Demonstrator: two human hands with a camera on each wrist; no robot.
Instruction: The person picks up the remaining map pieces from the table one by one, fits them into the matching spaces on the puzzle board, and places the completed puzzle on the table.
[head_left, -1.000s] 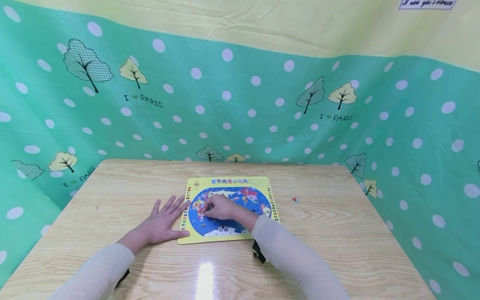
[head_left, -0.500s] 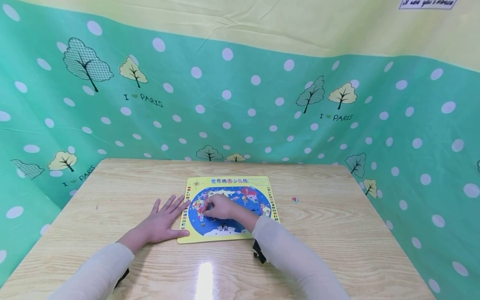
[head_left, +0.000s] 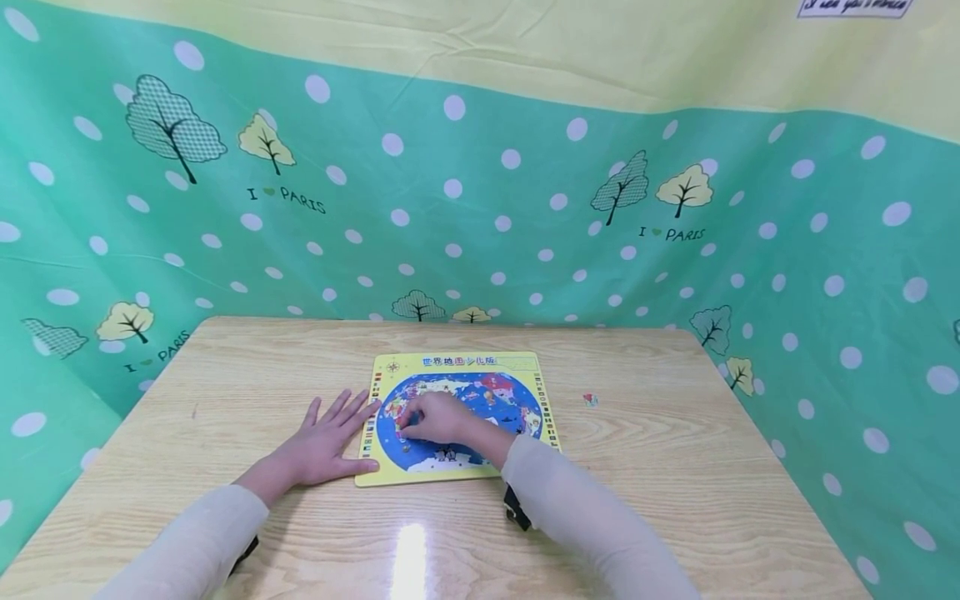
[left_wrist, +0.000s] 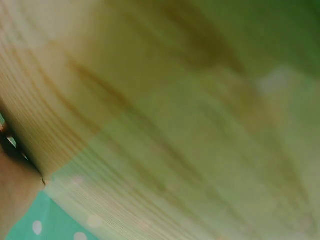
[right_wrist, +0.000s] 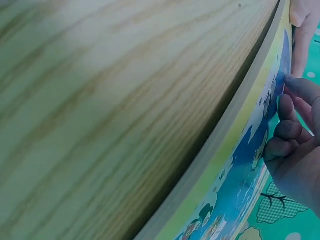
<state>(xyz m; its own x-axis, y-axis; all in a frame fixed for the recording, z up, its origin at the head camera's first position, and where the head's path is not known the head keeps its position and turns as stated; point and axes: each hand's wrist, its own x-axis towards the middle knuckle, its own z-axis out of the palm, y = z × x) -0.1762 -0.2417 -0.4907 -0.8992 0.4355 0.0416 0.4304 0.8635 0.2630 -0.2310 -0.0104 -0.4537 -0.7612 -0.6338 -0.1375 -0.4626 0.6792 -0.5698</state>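
A yellow-bordered world map puzzle board (head_left: 465, 477) lies flat on the table, with a blue oval sea and coloured land. My left hand (head_left: 322, 446) is spread on the table at the board's left side, its thumb and forefinger over the border. My right hand (head_left: 442, 419) reaches across the map, thumb and forefinger drawn together in a pinch on a small pink puzzle piece (head_left: 399, 427) in the map's left part. Most of that piece is hidden by the fingertips. In the right wrist view the other fingers (right_wrist: 282, 135) curl close over the board.
One small loose puzzle piece (head_left: 591, 400), red and pale green, lies on the wooden table (head_left: 637, 483) to the right of the board. A green polka-dot cloth (head_left: 525, 208) hangs behind and at both sides. The left wrist view shows mostly blurred wood grain.
My right hand has shifted slightly left and toward me over the map, its fingertips still at the left part. My left hand and the board have stayed in place.
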